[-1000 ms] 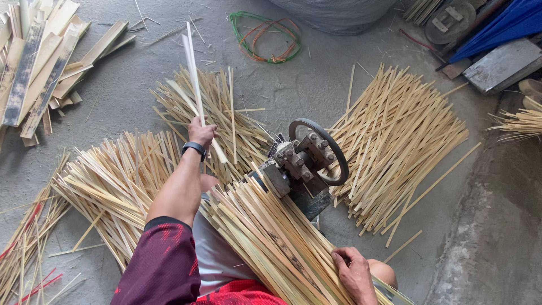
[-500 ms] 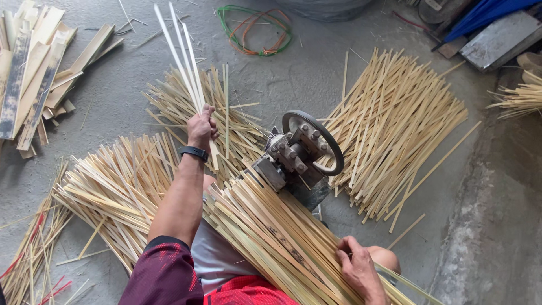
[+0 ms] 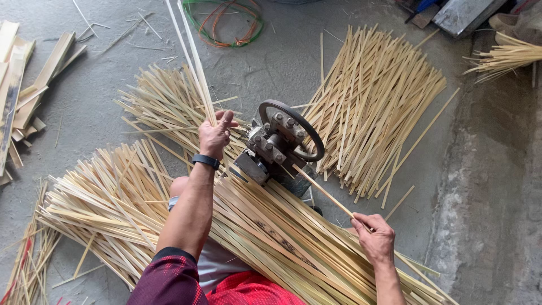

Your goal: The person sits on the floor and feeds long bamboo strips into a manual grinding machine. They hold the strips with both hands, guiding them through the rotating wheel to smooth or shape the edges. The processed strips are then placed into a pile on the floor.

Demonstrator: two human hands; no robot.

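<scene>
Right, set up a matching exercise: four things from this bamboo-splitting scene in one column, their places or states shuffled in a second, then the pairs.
Things
1. left hand
2. right hand
3. green and orange coiled cord
4. grey metal splitting machine with a round wheel

Places or states
A. on the concrete floor at the top of the view
B. gripping thin pale split strips that point up and away
C. between the piles of bamboo strips
D. holding one bamboo strip angled into the machine

Pairs: 1-B, 2-D, 3-A, 4-C
</scene>
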